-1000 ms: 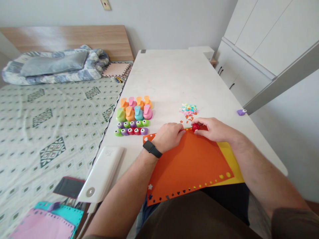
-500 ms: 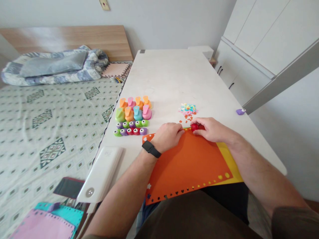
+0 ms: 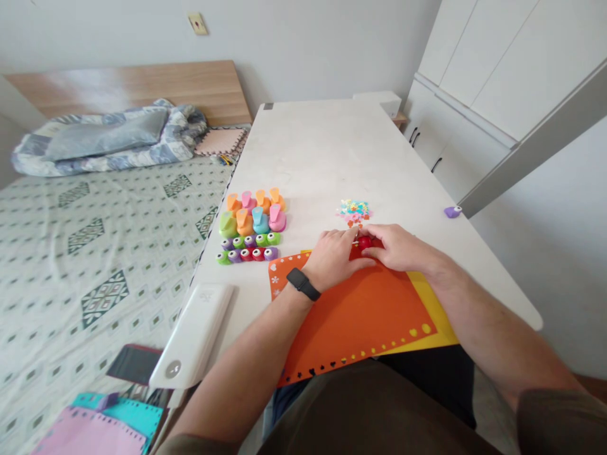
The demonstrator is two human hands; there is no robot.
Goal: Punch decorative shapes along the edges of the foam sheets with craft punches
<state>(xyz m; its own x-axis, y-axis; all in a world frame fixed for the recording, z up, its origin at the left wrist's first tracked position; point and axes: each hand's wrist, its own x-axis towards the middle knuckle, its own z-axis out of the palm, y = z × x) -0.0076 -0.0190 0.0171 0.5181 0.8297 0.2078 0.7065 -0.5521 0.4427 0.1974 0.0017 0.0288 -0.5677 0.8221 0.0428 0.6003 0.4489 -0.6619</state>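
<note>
The left hand (image 3: 336,258), grip unclear, now joins the right hand (image 3: 401,247) pinching the red punch (image 3: 364,242), so the work looks two-handed.

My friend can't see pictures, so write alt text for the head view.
The right hand holds a red punch at the far edge of an orange sheet, with the left hand beside it. A yellow sheet shows underneath at a white table, with paper cutouts beyond and rows of colorful punches at left.
</note>
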